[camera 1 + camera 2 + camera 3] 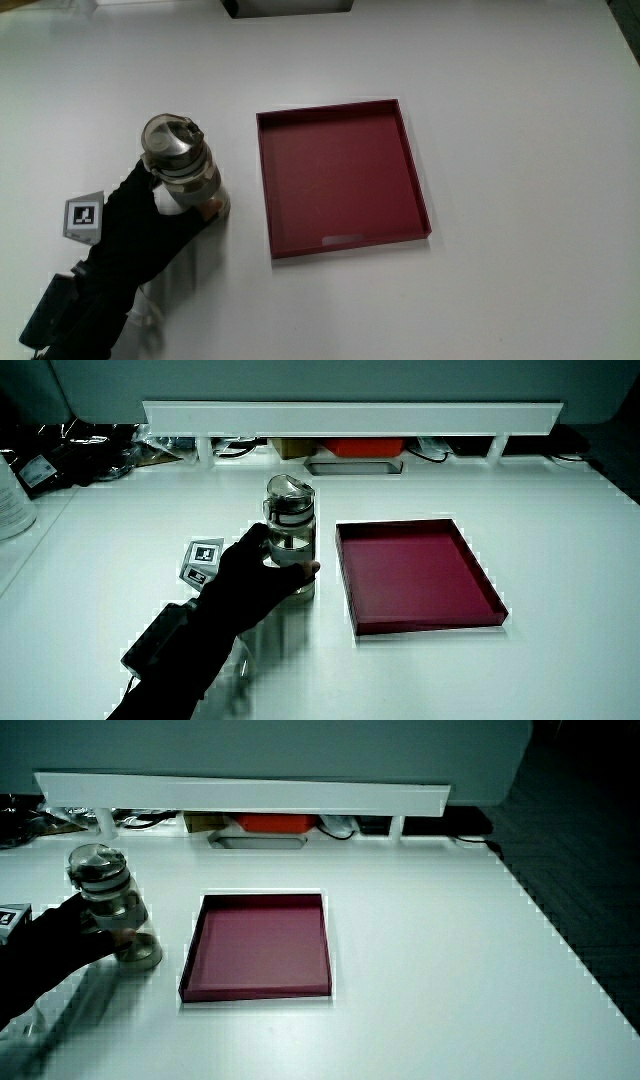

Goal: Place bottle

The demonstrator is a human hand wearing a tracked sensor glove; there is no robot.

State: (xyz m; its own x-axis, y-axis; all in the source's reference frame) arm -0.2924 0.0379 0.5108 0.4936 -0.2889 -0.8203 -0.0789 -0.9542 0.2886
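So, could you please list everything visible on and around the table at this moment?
Bottle: one, clear with a metal-grey lid, upright on the table beside the tray, held by the hand.
Tray: one, dark red, shallow and square, nothing in it, on the table.
Table: one, white.
Partition: one, white, low, at the table's edge farthest from the person; clutter under it, too unclear to name.
Patterned cube: one, white with a black mark, on the back of the hand.
Hand: one, black glove, wrapped around the bottle's lower part.
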